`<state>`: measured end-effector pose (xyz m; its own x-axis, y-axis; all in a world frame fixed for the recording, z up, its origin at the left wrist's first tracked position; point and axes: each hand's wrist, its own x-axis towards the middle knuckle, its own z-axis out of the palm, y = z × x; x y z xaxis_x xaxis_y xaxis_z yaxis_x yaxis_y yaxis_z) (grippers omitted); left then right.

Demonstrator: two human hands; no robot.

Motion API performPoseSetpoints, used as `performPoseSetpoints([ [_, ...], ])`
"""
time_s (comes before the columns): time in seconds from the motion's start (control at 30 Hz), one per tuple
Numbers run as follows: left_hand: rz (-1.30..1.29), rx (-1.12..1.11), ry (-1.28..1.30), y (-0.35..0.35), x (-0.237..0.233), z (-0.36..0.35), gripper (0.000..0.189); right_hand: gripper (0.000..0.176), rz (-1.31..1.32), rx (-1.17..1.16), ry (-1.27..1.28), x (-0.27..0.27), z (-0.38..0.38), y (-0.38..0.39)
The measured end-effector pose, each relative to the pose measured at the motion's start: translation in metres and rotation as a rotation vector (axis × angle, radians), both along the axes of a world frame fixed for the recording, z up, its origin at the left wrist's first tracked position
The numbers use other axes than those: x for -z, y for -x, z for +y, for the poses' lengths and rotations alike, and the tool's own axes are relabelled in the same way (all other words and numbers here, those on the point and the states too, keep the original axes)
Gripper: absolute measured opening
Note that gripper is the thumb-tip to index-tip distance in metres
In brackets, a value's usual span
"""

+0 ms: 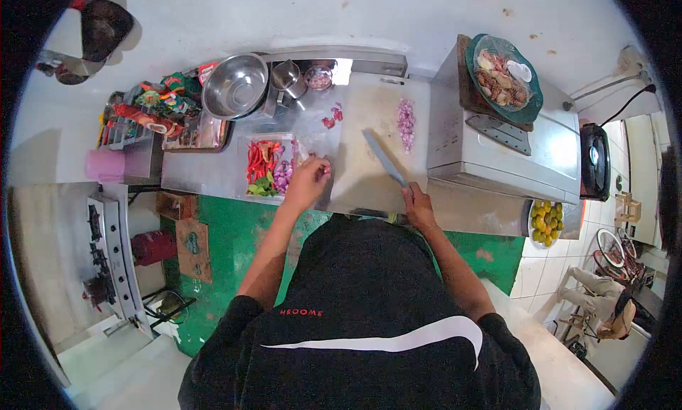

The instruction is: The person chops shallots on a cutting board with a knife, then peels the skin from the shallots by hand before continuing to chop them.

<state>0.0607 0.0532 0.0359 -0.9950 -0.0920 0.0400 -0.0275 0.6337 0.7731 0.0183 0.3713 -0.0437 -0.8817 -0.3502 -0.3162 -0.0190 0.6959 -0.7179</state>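
My right hand (419, 207) grips the handle of a knife (385, 158), whose blade lies diagonally over the white cutting board (352, 179). Chopped shallots (406, 126) form a strip along the board's right side. My left hand (311, 179) is closed in a pinch just left of the board; what its fingertips hold is too small to make out. Beside it stands a clear container (245, 170) with red chilies (257, 161), shallots (283, 174) and green leaves or chilies (263, 186). A few reddish shallot pieces (332, 116) lie on the metal table above my left hand.
A steel bowl (236, 87), a metal cup (287, 76) and a small bowl (319, 77) stand at the back left. On the right, a white appliance (508, 158) carries a green plate of food (534, 101). A plate of small green-yellow fruits (546, 223) sits near the right edge.
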Motion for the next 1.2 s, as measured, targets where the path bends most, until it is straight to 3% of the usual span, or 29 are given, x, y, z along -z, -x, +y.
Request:
performPoseSetpoints([
  [0.13,-0.08,0.014,-0.011,-0.01,0.007,-0.001,0.023,0.036,0.085,0.192,0.144,0.013,-0.002,-0.02],
  [0.2,0.007,0.07,0.02,-0.011,0.014,-0.004,0.018,0.036,0.094,0.255,0.174,0.02,-0.005,-0.031],
  [0.57,-0.147,0.324,0.03,-0.012,0.012,-0.032,0.018,0.034,-0.316,0.371,0.292,0.057,-0.078,-0.07],
  [0.67,-0.152,0.366,0.005,-0.008,0.012,-0.042,0.019,0.035,-0.32,0.362,0.208,0.052,-0.124,-0.058],
  [0.73,-0.151,0.358,-0.012,-0.007,0.004,-0.045,0.02,0.037,-0.158,0.336,0.172,0.075,-0.153,-0.043],
  [0.8,-0.14,0.344,-0.028,-0.008,0.0,-0.049,0.021,0.037,-0.327,0.359,0.141,0.032,-0.182,-0.008],
  [0.83,-0.149,0.334,-0.023,-0.008,-0.001,-0.051,0.022,0.037,-0.323,0.36,0.138,0.038,-0.191,0.002],
  [0.9,-0.148,0.327,-0.02,-0.007,-0.001,-0.056,0.022,0.036,-0.16,0.322,0.279,0.036,-0.204,0.017],
  [1.0,-0.095,0.316,-0.053,-0.008,0.001,-0.06,0.022,0.031,-0.097,0.411,0.371,0.008,-0.193,0.016],
  [1.03,-0.114,0.301,-0.083,-0.008,0.001,-0.061,0.022,0.031,-0.088,0.412,0.364,0.015,-0.183,0.01],
  [1.1,-0.126,0.286,-0.121,-0.007,0.003,-0.06,0.023,0.029,0.126,0.417,0.004,0.035,-0.154,-0.006],
  [1.2,-0.135,0.273,-0.157,-0.006,0.007,-0.059,0.022,0.027,0.144,0.451,0.079,0.063,-0.104,-0.054],
])
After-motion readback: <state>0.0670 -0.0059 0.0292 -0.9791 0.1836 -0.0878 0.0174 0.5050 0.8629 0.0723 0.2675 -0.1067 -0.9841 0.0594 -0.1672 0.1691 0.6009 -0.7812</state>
